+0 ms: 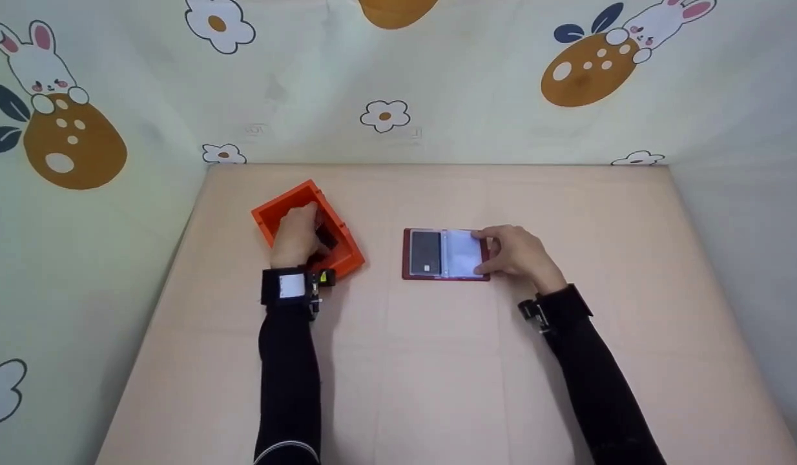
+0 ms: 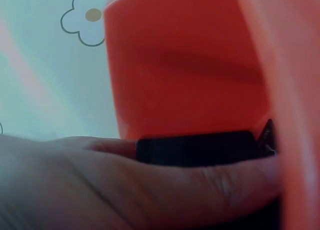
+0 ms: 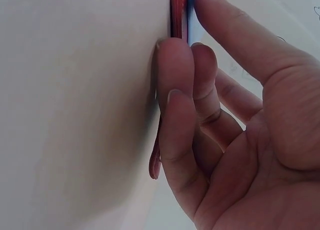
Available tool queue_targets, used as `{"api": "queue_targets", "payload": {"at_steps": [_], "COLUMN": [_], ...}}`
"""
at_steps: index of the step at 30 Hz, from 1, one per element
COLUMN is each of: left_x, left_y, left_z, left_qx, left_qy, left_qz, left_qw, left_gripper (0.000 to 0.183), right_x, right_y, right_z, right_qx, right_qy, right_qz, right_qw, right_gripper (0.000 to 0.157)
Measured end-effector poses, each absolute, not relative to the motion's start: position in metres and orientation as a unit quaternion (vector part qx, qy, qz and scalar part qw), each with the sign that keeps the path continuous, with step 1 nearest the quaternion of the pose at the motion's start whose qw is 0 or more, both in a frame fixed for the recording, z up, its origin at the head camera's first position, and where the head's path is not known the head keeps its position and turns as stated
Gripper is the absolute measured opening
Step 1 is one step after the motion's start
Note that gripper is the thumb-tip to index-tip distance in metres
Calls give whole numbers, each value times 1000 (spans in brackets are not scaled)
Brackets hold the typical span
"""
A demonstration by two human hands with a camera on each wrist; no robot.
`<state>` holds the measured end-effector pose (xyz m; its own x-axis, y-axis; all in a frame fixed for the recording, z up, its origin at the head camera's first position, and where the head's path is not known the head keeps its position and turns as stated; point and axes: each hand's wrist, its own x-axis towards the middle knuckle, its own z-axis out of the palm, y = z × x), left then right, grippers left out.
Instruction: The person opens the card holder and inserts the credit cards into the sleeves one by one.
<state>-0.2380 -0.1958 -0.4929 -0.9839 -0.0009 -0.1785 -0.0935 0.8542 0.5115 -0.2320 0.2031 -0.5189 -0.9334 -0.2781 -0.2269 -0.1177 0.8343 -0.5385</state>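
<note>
An open card holder (image 1: 463, 254) with a dark red cover lies on the table. A dark card with a small pale square (image 1: 425, 253) sits in its left clear sleeve; its right side shows a pale clear sleeve. My right hand (image 1: 518, 253) grips the holder's right edge, and in the right wrist view its fingers (image 3: 176, 70) bend against the red cover (image 3: 179, 15). My left hand (image 1: 296, 234) reaches into an orange box (image 1: 347, 258). In the left wrist view its thumb crosses in front of a black card (image 2: 200, 147), pinching it; the other fingers are mostly hidden.
The orange box stands at an angle to the left of the card holder, its walls close around my left hand. A pale cloth (image 1: 431, 361) covers the table. Printed curtain walls (image 1: 308, 84) rise behind and on both sides.
</note>
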Motion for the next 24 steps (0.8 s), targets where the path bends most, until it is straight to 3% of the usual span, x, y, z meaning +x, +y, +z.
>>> {"api": "queue_targets", "payload": {"at_steps": [5, 10, 13, 16, 24], "left_x": [-237, -242, -242, -240, -235], "left_y": [-200, -200, -193, -174, -86], "left_z": [-485, -476, -469, -467, -485], "left_qx": [-41, -76, -87, -46, 97], "left_qy": [952, 945, 918, 877, 825], "left_qz": [302, 297, 350, 450, 554], "left_qw": [13, -116, -164, -162, -54], "left_gripper": [29, 29, 30, 30, 21], "right_x": [-232, -232, -233, -233, -233], "right_y": [202, 203, 203, 203, 203], "right_z": [-519, -519, -520, -521, -520], "right_qx": [-105, -108, -110, -111, -111], "right_qy": [945, 944, 944, 943, 944], "right_qz": [-271, -272, -270, -272, -271], "right_qw": [151, 150, 154, 157, 149], "right_gripper": [76, 75, 76, 76, 76]}}
